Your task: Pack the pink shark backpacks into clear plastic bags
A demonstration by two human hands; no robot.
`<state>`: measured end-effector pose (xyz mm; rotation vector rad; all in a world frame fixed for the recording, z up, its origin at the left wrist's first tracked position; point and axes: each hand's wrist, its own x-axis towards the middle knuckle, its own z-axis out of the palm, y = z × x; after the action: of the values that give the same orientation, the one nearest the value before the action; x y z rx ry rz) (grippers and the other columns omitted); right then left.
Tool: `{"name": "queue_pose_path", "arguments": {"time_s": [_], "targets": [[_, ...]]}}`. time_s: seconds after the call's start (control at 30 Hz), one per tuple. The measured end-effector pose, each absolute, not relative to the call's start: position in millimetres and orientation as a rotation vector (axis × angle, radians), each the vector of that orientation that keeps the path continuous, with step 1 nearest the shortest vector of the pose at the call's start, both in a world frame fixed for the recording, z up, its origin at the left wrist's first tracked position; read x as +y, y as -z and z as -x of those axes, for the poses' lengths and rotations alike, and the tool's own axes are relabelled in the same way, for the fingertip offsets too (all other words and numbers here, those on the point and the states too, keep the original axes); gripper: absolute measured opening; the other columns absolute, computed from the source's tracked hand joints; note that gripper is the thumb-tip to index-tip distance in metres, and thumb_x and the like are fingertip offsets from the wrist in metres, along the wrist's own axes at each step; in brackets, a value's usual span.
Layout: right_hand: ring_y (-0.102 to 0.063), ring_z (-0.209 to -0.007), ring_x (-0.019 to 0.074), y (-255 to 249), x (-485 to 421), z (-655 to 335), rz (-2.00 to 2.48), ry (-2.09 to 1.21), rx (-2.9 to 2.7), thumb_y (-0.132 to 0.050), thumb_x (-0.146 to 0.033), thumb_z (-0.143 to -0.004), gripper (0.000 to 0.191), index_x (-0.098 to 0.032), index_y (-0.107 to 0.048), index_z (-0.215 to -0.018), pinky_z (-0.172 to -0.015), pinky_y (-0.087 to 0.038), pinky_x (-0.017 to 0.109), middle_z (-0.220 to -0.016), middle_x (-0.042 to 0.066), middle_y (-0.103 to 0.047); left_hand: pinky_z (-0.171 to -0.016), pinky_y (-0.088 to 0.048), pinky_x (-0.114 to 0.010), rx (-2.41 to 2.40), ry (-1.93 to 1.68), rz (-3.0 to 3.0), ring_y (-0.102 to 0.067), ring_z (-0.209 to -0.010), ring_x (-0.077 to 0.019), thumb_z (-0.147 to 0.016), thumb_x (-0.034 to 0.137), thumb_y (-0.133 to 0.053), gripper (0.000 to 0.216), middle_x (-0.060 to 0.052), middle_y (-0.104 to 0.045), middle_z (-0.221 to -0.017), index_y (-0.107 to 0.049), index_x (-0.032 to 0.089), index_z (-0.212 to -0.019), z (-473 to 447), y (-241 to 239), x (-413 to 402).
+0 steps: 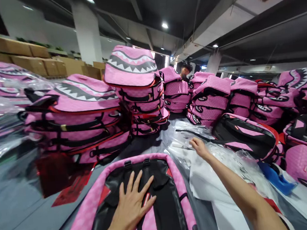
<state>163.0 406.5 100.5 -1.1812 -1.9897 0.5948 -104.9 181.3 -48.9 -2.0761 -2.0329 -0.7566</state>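
A pink and black backpack [166, 194] lies in front of me with its black padded back facing up. My left hand [131, 203] rests flat on that back panel, fingers spread, beside a small red and white label [146, 200]. Farther forward and to the right, my right hand [199, 147] is closed, its fingers curled at a clear plastic bag [185, 138] on a pile of plastic. White sheets [204, 179] lie below my right forearm. The lower end of the backpack runs out of view.
Stacked pink shark-mouth backpacks [85, 94] stand ahead on the left, with a taller stack [137, 69] beside them. More lie to the right, near a blue tape dispenser [278, 180]. Red plastic packets [70, 187] lie on the grey table cover [18, 213]. A person [185, 69] is behind the stacks.
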Motion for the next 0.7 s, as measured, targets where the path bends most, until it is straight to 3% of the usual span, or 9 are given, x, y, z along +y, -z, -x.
{"name": "queue_pose_path", "arguments": {"time_s": [0.07,0.17,0.27,0.37,0.43,0.5,0.6,0.7], "targets": [[-0.054,-0.065,0.0150,-104,361,-139,1.034,-0.604,-2.053,-0.057,-0.043,-0.092,0.030,-0.019,-0.061,-0.074,-0.066,-0.043,0.026,-0.066,-0.002,-0.057,-0.116,-0.022,-0.069,-1.990,0.976,2.122,-0.033,-0.148,-0.0395,-0.091,0.053,-0.054,0.054,-0.011,-0.048,-0.155,-0.056,0.036,-0.143,102,39,179],[-0.056,-0.071,0.0164,-95,287,-105,0.805,-0.586,-2.139,-0.055,-0.043,-0.095,0.027,-0.020,-0.066,-0.084,-0.068,-0.044,0.026,-0.075,0.002,-0.061,-0.112,-0.037,-0.057,-2.097,1.627,2.130,-0.058,-0.123,-0.0330,-0.087,0.058,-0.057,0.045,-0.009,-0.072,-0.122,-0.074,0.029,-0.116,87,13,161],[-0.058,-0.072,0.0151,-75,222,-83,0.617,-0.503,-2.244,-0.051,-0.038,-0.101,0.029,-0.021,-0.069,-0.087,-0.067,-0.043,0.025,-0.080,0.003,-0.061,-0.098,-0.049,-0.045,-2.256,2.555,1.742,-0.066,-0.104,-0.0301,-0.079,0.073,-0.059,0.054,-0.008,-0.076,-0.102,-0.076,0.024,-0.095,66,-16,128],[-0.060,-0.073,0.0131,-57,178,-72,0.601,-0.473,-2.352,-0.051,-0.035,-0.103,0.026,-0.022,-0.071,-0.094,-0.067,-0.043,0.022,-0.086,0.003,-0.062,-0.085,-0.052,-0.037,-2.267,3.134,1.005,-0.068,-0.097,-0.0277,-0.060,0.075,-0.075,0.064,-0.009,-0.075,-0.097,-0.074,0.020,-0.090,56,-32,92],[-0.061,-0.074,0.0128,-49,161,-70,0.611,-0.467,-2.408,-0.054,-0.033,-0.102,0.022,-0.022,-0.072,-0.095,-0.067,-0.043,0.022,-0.087,0.003,-0.062,-0.077,-0.052,-0.034,-2.287,3.245,0.569,-0.069,-0.090,-0.0255,-0.043,0.070,-0.084,0.070,-0.009,-0.075,-0.092,-0.072,0.018,-0.087,56,-32,74],[-0.061,-0.073,0.0131,-45,154,-68,0.640,-0.437,-2.439,-0.055,-0.031,-0.101,0.021,-0.023,-0.072,-0.091,-0.066,-0.041,0.022,-0.086,0.002,-0.063,-0.074,-0.053,-0.033,-2.306,3.262,0.415,-0.068,-0.083,-0.0234,-0.037,0.068,-0.086,0.072,-0.009,-0.074,-0.088,-0.071,0.016,-0.084,59,-26,63],[-0.059,-0.070,0.0137,-45,156,-64,0.724,-0.445,-2.411,-0.054,-0.031,-0.100,0.026,-0.022,-0.067,-0.080,-0.065,-0.039,0.024,-0.081,0.001,-0.062,-0.066,-0.050,-0.031,-2.360,3.153,0.533,-0.061,-0.066,-0.0179,-0.042,0.072,-0.082,0.065,-0.004,-0.067,-0.070,-0.063,0.017,-0.069,62,-17,58],[-0.056,-0.066,0.0145,-52,171,-55,0.815,-0.611,-2.284,-0.045,-0.034,-0.101,0.033,-0.021,-0.056,-0.073,-0.063,-0.039,0.024,-0.072,0.000,-0.058,-0.054,-0.038,-0.027,-2.442,2.898,0.714,-0.041,-0.051,-0.0117,-0.047,0.078,-0.077,0.066,0.005,-0.044,-0.050,-0.043,0.022,-0.053,71,-13,57]]}}
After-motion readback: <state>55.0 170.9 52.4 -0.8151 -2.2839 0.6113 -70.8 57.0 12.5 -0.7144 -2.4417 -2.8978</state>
